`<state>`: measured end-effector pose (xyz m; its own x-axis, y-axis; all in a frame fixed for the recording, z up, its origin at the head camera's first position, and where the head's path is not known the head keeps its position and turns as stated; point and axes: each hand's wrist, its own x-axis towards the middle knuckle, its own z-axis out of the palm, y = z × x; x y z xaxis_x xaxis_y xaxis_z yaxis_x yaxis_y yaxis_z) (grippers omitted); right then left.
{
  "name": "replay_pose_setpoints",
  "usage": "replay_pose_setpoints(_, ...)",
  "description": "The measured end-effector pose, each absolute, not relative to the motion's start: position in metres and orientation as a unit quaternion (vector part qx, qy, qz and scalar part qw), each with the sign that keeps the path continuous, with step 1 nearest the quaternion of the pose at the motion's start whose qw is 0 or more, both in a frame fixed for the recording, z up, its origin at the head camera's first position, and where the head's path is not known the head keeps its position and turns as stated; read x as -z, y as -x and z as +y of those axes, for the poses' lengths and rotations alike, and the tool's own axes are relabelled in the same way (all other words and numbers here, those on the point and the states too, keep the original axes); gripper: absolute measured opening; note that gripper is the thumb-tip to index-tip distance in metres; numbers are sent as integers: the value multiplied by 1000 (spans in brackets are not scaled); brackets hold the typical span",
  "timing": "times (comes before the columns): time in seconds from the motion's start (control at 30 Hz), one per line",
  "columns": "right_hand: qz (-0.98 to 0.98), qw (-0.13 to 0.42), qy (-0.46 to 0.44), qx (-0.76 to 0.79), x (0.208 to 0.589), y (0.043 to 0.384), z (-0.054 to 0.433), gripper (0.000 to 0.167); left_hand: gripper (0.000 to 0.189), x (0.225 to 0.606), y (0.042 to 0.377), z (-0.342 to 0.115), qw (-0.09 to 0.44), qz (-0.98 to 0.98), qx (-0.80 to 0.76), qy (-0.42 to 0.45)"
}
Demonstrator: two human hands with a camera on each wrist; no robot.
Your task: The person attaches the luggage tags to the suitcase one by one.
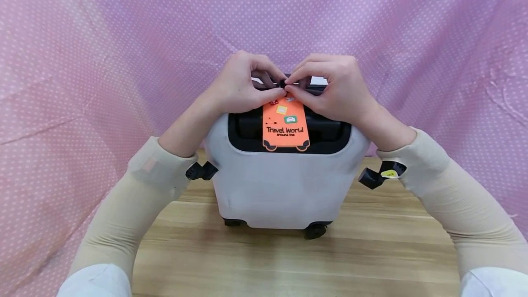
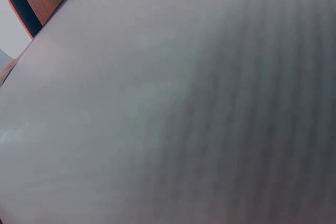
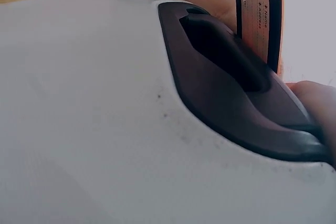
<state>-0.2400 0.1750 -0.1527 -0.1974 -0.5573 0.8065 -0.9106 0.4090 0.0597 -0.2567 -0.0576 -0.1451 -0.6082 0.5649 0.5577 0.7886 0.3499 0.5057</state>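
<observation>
An orange luggage tag, printed "Travel World", hangs against the black top panel of a small white suitcase. At the tag's upper end, by the suitcase's handle, my left hand and right hand meet fingertip to fingertip. Between thumb and fingers, each pinches the tag's black strap, which the fingertips mostly hide. The right wrist view has the back of the tag, with name and address lines, beside the black panel. A corner of this back also enters the left wrist view.
The suitcase stands upright on a wood-grain surface, its black wheels at the bottom. Behind it hangs a pink and purple polka-dot cloth. Small black cameras are strapped at both wrists.
</observation>
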Motion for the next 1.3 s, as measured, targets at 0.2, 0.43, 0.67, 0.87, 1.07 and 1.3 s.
replay_pose_setpoints(0.2,-745,388,-499,-213,151,237,174,9,19,144,252,-58,141,-819,390,397)
replay_pose_setpoints(0.43,-750,387,-493,-209,153,234,174,8,19,144,246,-58,136,-826,395,378)
replay_pose_setpoints(0.67,-751,389,-493,-207,152,232,174,7,18,143,242,-57,143,-830,391,371)
replay_pose_setpoints(0.87,-745,396,-493,-212,153,232,174,5,16,144,242,-57,141,-824,398,377)
replay_pose_setpoints(1.07,-770,367,-452,-260,151,236,177,7,13,145,243,-58,141,-806,424,388)
replay_pose_setpoints(1.3,-857,222,-412,-218,146,240,176,31,11,146,242,-59,146,-782,444,412)
